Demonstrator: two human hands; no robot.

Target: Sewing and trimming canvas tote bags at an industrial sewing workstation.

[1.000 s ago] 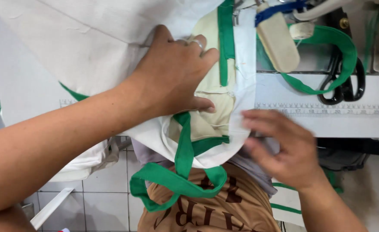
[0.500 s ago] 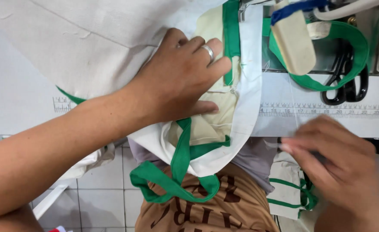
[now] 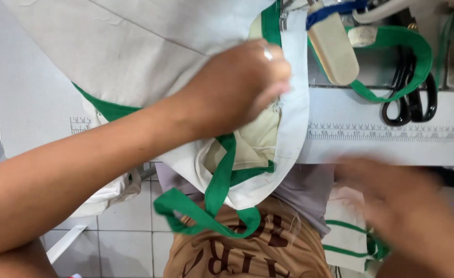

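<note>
My left hand (image 3: 237, 87) lies flat, fingers together, pressing a white cloth bag (image 3: 134, 46) with green trim onto the sewing table near the machine's needle area. A green strap (image 3: 206, 206) of the bag hangs in a loop over the table's front edge above my lap. My right hand (image 3: 402, 206) is low at the right, below the table edge, blurred by motion. It is close to a pile of white cloth with green stripes (image 3: 348, 237); whether it holds anything cannot be made out.
Black scissors (image 3: 409, 100) lie at the back right with a green strap loop (image 3: 417, 49) around them. A ruler strip (image 3: 391, 133) runs along the white table's front edge. A cream machine part (image 3: 332, 46) stands above. Tiled floor (image 3: 119, 242) shows at lower left.
My left hand has slid the bag farther up toward the machine. My right hand dropped from the bag's edge down to the lower right, beside the striped cloth pile.
</note>
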